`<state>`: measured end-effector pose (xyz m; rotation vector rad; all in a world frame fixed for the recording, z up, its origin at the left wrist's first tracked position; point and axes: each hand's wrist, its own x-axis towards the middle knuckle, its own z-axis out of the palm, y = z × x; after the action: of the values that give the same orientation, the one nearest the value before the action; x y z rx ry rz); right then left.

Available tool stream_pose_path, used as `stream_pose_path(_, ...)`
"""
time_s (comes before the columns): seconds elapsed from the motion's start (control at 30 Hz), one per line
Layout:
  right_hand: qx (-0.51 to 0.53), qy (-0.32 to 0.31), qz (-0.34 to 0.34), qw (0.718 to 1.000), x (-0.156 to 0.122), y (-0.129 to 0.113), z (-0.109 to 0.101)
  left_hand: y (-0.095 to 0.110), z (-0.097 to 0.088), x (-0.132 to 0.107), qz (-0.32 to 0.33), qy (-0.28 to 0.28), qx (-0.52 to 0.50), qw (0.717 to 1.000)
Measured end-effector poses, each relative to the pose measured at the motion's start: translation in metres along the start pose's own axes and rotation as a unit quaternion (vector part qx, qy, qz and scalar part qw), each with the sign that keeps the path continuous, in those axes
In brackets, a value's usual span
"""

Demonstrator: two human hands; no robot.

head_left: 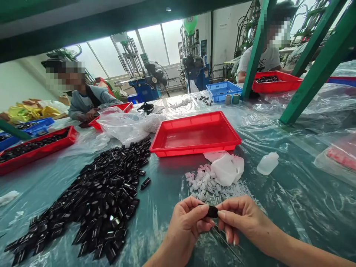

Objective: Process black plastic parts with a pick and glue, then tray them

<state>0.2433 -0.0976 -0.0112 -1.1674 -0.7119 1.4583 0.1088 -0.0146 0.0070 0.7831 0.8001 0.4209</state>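
My left hand and my right hand meet at the near edge of the table, both pinching one small black plastic part between their fingertips. A large heap of the same black parts spreads over the plastic-covered table to the left. Just beyond my hands lies a scatter of small white and pink pieces with a crumpled white bag on them. An empty red tray sits behind that.
A small white bottle lies right of the bag. Two other people sit at the far side behind red trays and a blue tray. Green frame legs slant down at right. A clear bag lies mid-left.
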Motion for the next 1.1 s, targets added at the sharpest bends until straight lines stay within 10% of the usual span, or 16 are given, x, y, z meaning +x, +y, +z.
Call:
stream_pose_path(0.6,-0.103,-0.069,0.070,0.990,-0.009,0.001,-0.015,0.004,-0.006,-0.002,-0.015,-0.018,0.044,0.999)
stream_pose_path(0.9,-0.522,-0.005,-0.102,0.847,-0.007,0.001,-0.015,0.007,-0.006,-0.003,0.018,0.019,0.090,0.996)
stream_pose_path(1.1,-0.336,0.030,0.009,0.941,-0.010,0.002,-0.019,0.006,-0.005,-0.003,0.017,0.018,0.060,0.998)
